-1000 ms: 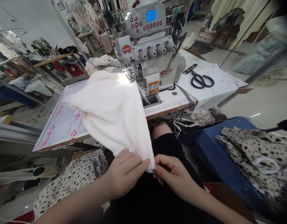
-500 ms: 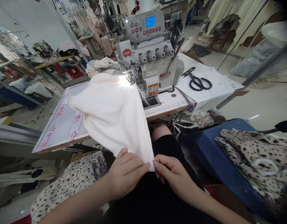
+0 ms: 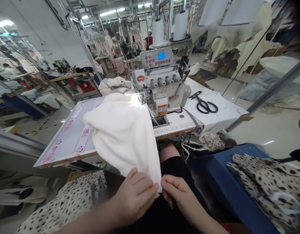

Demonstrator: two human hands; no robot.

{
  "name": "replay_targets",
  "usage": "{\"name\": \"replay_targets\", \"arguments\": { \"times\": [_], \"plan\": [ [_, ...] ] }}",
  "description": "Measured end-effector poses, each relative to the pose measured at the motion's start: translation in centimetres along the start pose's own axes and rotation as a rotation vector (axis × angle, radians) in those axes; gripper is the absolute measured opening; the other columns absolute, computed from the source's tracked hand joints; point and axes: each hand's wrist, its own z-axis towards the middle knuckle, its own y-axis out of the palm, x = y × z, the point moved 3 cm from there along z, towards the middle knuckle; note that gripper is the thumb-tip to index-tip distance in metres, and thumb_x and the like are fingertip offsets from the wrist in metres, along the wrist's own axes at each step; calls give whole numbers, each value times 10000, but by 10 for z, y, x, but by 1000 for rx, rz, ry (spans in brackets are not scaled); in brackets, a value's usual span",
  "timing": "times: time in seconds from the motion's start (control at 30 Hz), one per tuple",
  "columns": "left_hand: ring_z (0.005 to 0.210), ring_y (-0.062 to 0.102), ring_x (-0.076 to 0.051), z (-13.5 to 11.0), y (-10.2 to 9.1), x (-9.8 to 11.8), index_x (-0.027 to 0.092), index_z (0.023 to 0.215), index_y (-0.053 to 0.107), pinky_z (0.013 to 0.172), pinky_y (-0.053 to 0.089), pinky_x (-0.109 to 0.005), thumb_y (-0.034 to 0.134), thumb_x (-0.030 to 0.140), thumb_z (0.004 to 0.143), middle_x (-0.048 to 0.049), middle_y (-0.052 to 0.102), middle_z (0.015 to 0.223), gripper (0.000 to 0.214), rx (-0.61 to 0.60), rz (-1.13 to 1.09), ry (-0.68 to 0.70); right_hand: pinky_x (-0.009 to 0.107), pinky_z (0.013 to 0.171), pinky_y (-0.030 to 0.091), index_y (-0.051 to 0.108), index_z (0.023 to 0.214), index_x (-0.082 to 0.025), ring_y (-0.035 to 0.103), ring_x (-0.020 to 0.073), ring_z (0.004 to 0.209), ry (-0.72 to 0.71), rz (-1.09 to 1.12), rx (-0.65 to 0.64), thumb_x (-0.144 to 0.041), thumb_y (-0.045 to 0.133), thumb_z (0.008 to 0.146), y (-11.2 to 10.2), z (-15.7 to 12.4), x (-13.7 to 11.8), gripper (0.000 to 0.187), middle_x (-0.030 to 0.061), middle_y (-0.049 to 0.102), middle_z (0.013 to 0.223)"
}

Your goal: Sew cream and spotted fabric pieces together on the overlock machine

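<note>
A soft cream knit fabric (image 3: 123,133) hangs in a bulky fold from my hands and spreads over the sewing table's edge. My left hand (image 3: 135,195) pinches its lower corner between thumb and fingers. My right hand (image 3: 179,191) grips the same corner from the other side, its fingertips at the fabric's edge. The fabric's far end lies near the presser foot of a white overlock sewing machine (image 3: 159,84), with the needle area partly hidden by the fold.
Black-handled scissors (image 3: 203,105) lie on a white cloth (image 3: 220,113) right of the machine. A clear panel with pink-marked tape (image 3: 67,139) covers the table's left. Black-spotted fabric lies in piles on a blue surface (image 3: 220,182) and at lower left (image 3: 67,201).
The view has tilted upward, so the machine and table sit lower in the picture. My hands keep hold of the fabric corner, with the fingers pinched closer together.
</note>
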Motion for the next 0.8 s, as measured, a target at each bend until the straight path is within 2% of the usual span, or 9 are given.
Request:
{"name": "replay_targets", "arguments": {
  "times": [0.1, 0.23, 0.33, 0.37, 0.43, 0.5, 0.57, 0.67, 0.8],
  "plan": [
    [711, 499, -131, 1, 1, 1, 142, 901, 573, 839, 337, -342, 555, 148, 784, -7, 578, 732, 119, 20, 16, -7, 176, 372, 207, 441, 525, -148, 300, 39, 359, -16, 45, -14, -478, 503, 782, 2, 2, 4, 423, -55, 371, 431],
    [715, 495, -136, -1, 4, 1, 133, 875, 569, 825, 353, -342, 511, 80, 767, -16, 574, 719, 133, 55, -8, -7, 174, 348, 210, 436, 523, -150, 296, 44, 353, -68, 65, -33, -495, 434, 813, 3, 2, 6, 450, -50, 354, 442],
    [701, 483, -132, -3, 3, 0, 134, 832, 563, 823, 356, -349, 519, 62, 740, -14, 567, 707, 124, 102, -57, -18, 178, 370, 260, 455, 545, -151, 339, 63, 386, -156, -136, -30, -442, 380, 852, 1, -4, -4, 430, -38, 363, 460],
    [693, 480, -130, -3, 2, 0, 135, 815, 560, 818, 362, -350, 525, 57, 730, -12, 562, 699, 121, 123, -74, -19, 183, 398, 301, 501, 599, -143, 383, 77, 427, -256, -270, 7, -389, 388, 859, -1, -8, -11, 376, -23, 402, 495],
    [678, 476, -125, -3, -1, 1, 132, 800, 556, 805, 375, -350, 530, 41, 716, -12, 559, 690, 127, 170, -101, -8, 205, 498, 395, 581, 806, -134, 486, 113, 576, -556, -570, 100, -242, 435, 836, -3, -15, -32, 184, 38, 521, 669],
    [661, 476, -121, -1, -5, 2, 120, 819, 557, 772, 397, -345, 522, 26, 712, -18, 565, 688, 147, 221, -117, 33, 243, 615, 451, 576, 978, -152, 534, 146, 737, -862, -823, 127, -111, 462, 783, -1, -21, -49, 230, 106, 570, 923],
    [638, 479, -124, 1, -8, 2, 104, 839, 554, 698, 419, -328, 517, 11, 711, -29, 570, 673, 162, 261, -110, 74, 260, 647, 461, 578, 977, -158, 545, 155, 768, -1064, -974, 46, -51, 452, 769, 4, -21, -58, 266, 119, 590, 1001],
    [620, 498, -136, 3, -8, 3, 152, 839, 558, 583, 432, -289, 512, 57, 764, -38, 575, 655, 129, 163, -69, 112, 248, 588, 450, 576, 896, -143, 549, 147, 679, -1191, -1046, -48, -51, 425, 804, 7, -15, -63, 199, 89, 643, 832],
    [765, 545, -143, 1, -9, 12, 233, 906, 573, 647, 487, -274, 482, 290, 857, -55, 592, 876, 118, -60, -30, 158, 210, 563, 446, 565, 823, -166, 583, 132, 670, -1132, -985, -73, -77, 426, 809, 5, -8, -69, 166, 66, 645, 765]
  ]
}}
